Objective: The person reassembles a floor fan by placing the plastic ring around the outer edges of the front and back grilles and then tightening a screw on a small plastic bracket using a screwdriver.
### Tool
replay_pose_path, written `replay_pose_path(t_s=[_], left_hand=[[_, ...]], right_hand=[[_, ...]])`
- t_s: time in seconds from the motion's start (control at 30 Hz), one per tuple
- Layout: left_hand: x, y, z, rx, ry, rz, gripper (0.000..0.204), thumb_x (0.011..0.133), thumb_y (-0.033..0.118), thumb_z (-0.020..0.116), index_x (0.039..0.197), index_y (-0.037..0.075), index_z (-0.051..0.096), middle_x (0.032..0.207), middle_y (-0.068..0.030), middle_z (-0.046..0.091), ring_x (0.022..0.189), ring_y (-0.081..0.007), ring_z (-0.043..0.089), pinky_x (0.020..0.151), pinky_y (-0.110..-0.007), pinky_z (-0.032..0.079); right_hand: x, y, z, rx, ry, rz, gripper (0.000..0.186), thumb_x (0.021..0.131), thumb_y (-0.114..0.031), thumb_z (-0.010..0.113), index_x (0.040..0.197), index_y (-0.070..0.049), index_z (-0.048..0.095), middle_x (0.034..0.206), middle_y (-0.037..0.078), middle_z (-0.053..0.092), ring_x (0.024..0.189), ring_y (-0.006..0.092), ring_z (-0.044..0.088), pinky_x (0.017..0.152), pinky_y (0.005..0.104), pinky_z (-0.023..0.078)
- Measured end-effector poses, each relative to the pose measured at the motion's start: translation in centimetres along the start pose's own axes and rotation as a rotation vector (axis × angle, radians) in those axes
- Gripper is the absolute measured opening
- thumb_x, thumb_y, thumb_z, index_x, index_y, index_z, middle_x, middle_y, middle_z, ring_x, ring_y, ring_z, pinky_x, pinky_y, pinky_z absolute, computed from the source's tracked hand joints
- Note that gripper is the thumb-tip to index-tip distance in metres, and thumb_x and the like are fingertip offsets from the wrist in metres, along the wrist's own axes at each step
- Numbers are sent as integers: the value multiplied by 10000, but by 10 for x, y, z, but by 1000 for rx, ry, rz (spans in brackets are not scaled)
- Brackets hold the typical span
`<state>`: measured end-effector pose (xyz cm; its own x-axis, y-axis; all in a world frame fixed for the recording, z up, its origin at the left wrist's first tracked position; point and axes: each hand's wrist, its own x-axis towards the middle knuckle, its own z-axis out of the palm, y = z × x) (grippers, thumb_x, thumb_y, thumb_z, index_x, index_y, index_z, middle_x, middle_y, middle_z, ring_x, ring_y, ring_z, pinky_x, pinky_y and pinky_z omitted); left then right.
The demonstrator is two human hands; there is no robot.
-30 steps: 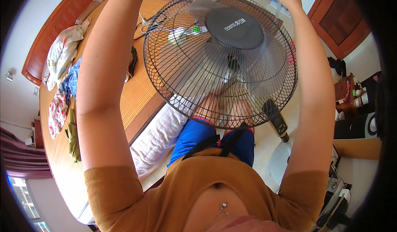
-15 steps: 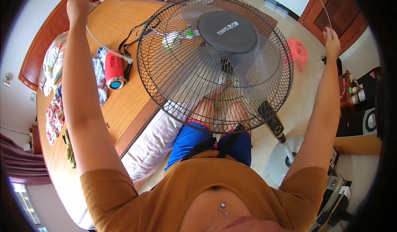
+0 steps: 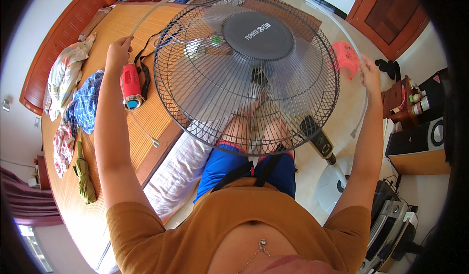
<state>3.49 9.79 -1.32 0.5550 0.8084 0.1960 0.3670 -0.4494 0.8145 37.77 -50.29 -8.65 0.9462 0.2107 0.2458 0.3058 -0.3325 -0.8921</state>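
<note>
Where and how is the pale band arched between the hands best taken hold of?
Probably by pinching the pale band along both side lengths, inward of its loose ends, the left hand coming from the left and the right hand from the right. It is thin and bowed, so two holds should steady the arch, and outer approaches avoid the fan cage.

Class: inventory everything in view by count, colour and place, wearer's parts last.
Fan: one, dark, centre
Strip: one, whitish, arched beyond fan
Bed: one, tan, left
Cylinder: one, red, on bed
Cloths: several, mixed, on bed
Bundle: one, olive, on bed
Bedding: count unclear, white, bed's edge
Stool: one, pink, right of fan
Door: one, red-brown, upper right
Box speaker: one, black, right
Containers: several, mixed, right
Curtain: one, purple, lower left
Shorts: one pair, blue, lower middle
Top: one, brown, bottom
Left hand: one, bare, on strip
Right hand: one, bare, on strip
</note>
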Motion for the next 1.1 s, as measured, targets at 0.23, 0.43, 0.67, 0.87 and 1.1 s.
replay_pose_path(t_s=[0.23,0.43,0.67,0.87,1.1], left_hand=[[-43,-9,3,-156,-161,-120,243,889,206,482,997,17,591,630,18,443,401,-41,341,340,-188,251],[-76,-10,-1,-218,-192,-143,205,886,193,490,874,11,581,592,15,446,397,-45,363,324,-198,272],[-109,2,-1,-283,-194,-183,209,889,217,494,862,28,579,613,23,471,433,-35,397,339,-180,297],[-110,4,5,-353,-227,-159,195,884,210,499,848,36,580,614,18,479,444,-35,405,347,-171,312],[-113,5,5,-412,-222,-179,191,885,205,500,863,33,581,612,20,474,450,-34,409,353,-175,318]], right_hand=[[-51,-5,9,114,-23,165,278,877,-195,525,1137,-110,572,655,-41,474,414,26,363,356,181,246],[-75,-5,10,82,-10,144,275,880,-177,514,1137,-93,568,653,-42,467,421,23,360,367,173,252],[-88,0,11,124,-31,156,285,883,-154,502,1155,-88,556,666,-36,474,425,18,351,371,166,251],[-80,6,18,180,-12,183,279,882,-154,505,1149,-98,561,671,-36,479,430,21,343,367,168,241],[-84,3,21,161,-30,227,272,879,-166,516,1141,-120,569,670,-36,481,423,27,342,364,167,231]])
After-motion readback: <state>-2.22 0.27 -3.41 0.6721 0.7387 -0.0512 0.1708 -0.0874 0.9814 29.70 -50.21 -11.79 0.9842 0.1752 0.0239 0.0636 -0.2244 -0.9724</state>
